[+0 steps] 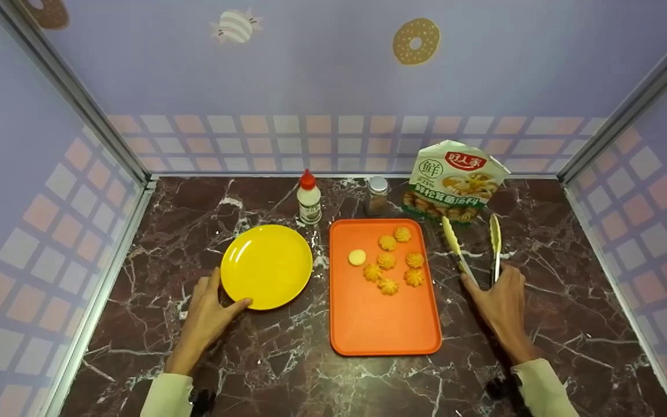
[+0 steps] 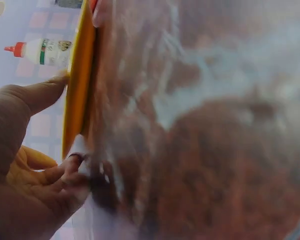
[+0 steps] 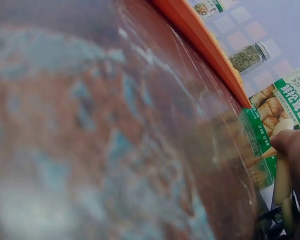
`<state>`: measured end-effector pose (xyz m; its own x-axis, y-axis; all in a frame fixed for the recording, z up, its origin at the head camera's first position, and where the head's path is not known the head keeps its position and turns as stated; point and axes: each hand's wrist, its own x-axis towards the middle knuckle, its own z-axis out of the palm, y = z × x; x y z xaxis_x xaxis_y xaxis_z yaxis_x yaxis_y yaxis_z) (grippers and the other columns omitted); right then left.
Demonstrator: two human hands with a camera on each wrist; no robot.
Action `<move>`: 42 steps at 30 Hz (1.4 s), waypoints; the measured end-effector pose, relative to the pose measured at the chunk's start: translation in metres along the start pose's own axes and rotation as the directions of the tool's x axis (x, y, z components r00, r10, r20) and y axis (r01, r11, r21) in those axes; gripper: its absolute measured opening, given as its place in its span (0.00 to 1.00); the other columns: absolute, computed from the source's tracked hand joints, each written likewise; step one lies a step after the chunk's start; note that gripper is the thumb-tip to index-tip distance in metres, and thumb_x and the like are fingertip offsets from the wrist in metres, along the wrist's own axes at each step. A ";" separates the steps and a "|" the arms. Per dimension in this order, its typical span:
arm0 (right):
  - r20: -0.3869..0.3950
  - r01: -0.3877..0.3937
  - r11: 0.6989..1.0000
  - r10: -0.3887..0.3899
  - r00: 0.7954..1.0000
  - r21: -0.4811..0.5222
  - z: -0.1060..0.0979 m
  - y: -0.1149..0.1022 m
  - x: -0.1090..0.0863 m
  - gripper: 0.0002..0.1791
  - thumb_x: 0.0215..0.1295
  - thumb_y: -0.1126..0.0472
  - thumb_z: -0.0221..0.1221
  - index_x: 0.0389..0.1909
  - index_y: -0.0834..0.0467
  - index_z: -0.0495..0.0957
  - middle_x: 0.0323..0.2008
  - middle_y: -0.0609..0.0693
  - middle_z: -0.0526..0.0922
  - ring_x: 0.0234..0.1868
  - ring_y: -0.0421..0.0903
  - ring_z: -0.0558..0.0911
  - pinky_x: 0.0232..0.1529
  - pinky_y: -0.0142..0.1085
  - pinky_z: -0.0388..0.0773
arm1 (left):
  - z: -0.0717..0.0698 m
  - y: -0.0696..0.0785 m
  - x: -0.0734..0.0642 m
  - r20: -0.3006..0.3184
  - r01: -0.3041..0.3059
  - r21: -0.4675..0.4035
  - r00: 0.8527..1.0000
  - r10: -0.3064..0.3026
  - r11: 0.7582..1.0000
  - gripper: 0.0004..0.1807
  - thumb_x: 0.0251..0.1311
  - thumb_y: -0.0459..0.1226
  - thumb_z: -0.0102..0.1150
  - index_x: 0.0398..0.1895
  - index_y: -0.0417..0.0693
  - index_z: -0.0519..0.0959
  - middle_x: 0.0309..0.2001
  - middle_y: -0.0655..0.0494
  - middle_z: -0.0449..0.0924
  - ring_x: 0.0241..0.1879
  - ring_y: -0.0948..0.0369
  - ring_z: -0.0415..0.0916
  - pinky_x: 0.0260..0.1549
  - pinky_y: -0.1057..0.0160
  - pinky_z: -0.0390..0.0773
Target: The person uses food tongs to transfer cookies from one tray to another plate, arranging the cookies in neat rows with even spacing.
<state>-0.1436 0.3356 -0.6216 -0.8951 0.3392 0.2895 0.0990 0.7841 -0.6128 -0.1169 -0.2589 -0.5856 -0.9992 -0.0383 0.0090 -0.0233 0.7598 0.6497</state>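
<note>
My left hand (image 1: 206, 310) holds the yellow plate (image 1: 267, 267) by its near left rim, thumb and fingers spread along the edge. The left wrist view shows the thumb against the plate's side. On the right, my right hand (image 1: 501, 295) grips metal tongs (image 1: 452, 236) with pale yellow tips; their two arms stand apart with nothing between them. Between the hands lies an orange tray (image 1: 385, 327). Several swirled cookies (image 1: 388, 286) and a smooth pale round piece (image 1: 357, 257) sit on its far half.
Behind the plate stands a white squeeze bottle (image 1: 310, 204) with a red cap. A spice jar (image 1: 377, 200) is upright behind the tray. The food pouch (image 1: 455, 179) stands at the back right, just beyond the tong tips. Patterned walls (image 1: 333, 69) enclose the marble-look table (image 1: 287, 370).
</note>
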 end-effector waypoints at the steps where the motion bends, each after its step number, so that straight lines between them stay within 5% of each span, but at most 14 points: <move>1: 0.000 0.000 1.000 0.000 1.000 0.001 0.000 0.000 0.000 0.45 0.62 0.46 0.79 0.63 0.75 0.71 0.53 0.71 0.74 0.55 0.68 0.72 0.55 0.64 0.72 | 0.000 -0.003 0.000 -0.010 -0.004 0.020 1.000 0.004 1.000 0.60 0.65 0.50 0.81 0.86 0.28 0.55 0.71 0.26 0.65 0.67 0.35 0.64 0.69 0.32 0.66; 5: -0.005 -0.006 1.000 0.006 1.000 0.008 0.001 -0.002 0.000 0.45 0.62 0.46 0.79 0.63 0.75 0.71 0.54 0.71 0.73 0.55 0.68 0.72 0.56 0.65 0.72 | 0.000 -0.012 0.005 -0.038 -0.037 0.073 0.998 0.040 0.997 0.62 0.61 0.57 0.81 0.85 0.28 0.58 0.78 0.28 0.60 0.77 0.32 0.52 0.76 0.27 0.54; 9: -0.027 -0.016 1.000 0.016 1.000 0.009 0.002 -0.003 -0.001 0.45 0.61 0.46 0.80 0.61 0.75 0.71 0.53 0.71 0.73 0.54 0.69 0.72 0.55 0.65 0.72 | 0.000 -0.018 0.010 -0.023 -0.084 0.026 0.996 0.085 0.996 0.65 0.58 0.58 0.82 0.86 0.30 0.57 0.82 0.28 0.55 0.86 0.30 0.37 0.78 0.22 0.36; 17: -0.059 -0.007 1.000 0.006 0.998 -0.015 0.002 -0.004 -0.001 0.45 0.58 0.45 0.82 0.56 0.77 0.71 0.48 0.71 0.71 0.52 0.70 0.71 0.52 0.64 0.72 | 0.006 -0.026 0.014 0.007 -0.151 -0.024 0.989 0.151 0.988 0.75 0.51 0.60 0.84 0.88 0.29 0.48 0.86 0.27 0.48 0.87 0.30 0.35 0.80 0.27 0.25; 23: -0.064 -0.050 0.998 0.047 0.997 -0.038 0.002 -0.008 0.001 0.47 0.57 0.42 0.82 0.51 0.77 0.70 0.44 0.71 0.71 0.49 0.70 0.71 0.51 0.65 0.72 | 0.011 -0.033 0.014 0.015 -0.179 -0.023 0.984 0.179 0.984 0.79 0.48 0.63 0.85 0.88 0.28 0.46 0.87 0.27 0.45 0.87 0.31 0.38 0.83 0.33 0.28; 28: -0.065 -0.078 0.996 0.076 0.995 -0.038 0.001 -0.011 0.002 0.46 0.56 0.42 0.82 0.49 0.77 0.71 0.43 0.72 0.71 0.49 0.71 0.72 0.51 0.66 0.72 | 0.013 -0.034 0.015 -0.024 -0.222 -0.042 0.975 0.221 0.974 0.78 0.48 0.62 0.86 0.88 0.30 0.48 0.85 0.26 0.50 0.86 0.30 0.42 0.82 0.29 0.33; 36: -0.049 -0.088 0.996 0.086 0.995 -0.024 -0.003 -0.014 0.003 0.41 0.59 0.46 0.81 0.46 0.77 0.71 0.44 0.72 0.72 0.49 0.72 0.72 0.52 0.67 0.70 | 0.012 -0.030 0.015 -0.070 -0.221 -0.094 0.974 0.215 0.971 0.74 0.49 0.51 0.90 0.88 0.32 0.49 0.85 0.29 0.50 0.83 0.35 0.48 0.76 0.25 0.57; 42: -0.050 -0.062 0.998 0.060 0.997 -0.030 -0.003 -0.012 0.002 0.40 0.61 0.47 0.81 0.48 0.77 0.71 0.44 0.72 0.72 0.49 0.72 0.71 0.52 0.67 0.70 | 0.015 -0.026 0.017 -0.196 -0.276 -0.133 0.949 0.248 0.952 0.64 0.53 0.43 0.88 0.85 0.27 0.57 0.82 0.27 0.55 0.79 0.32 0.55 0.73 0.25 0.59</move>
<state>-0.1454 0.3287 -0.6120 -0.8645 0.4116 0.2884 0.1674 0.7769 -0.6069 -0.1335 -0.2696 -0.6142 -0.9475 0.0247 0.3188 0.2581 0.6477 0.7168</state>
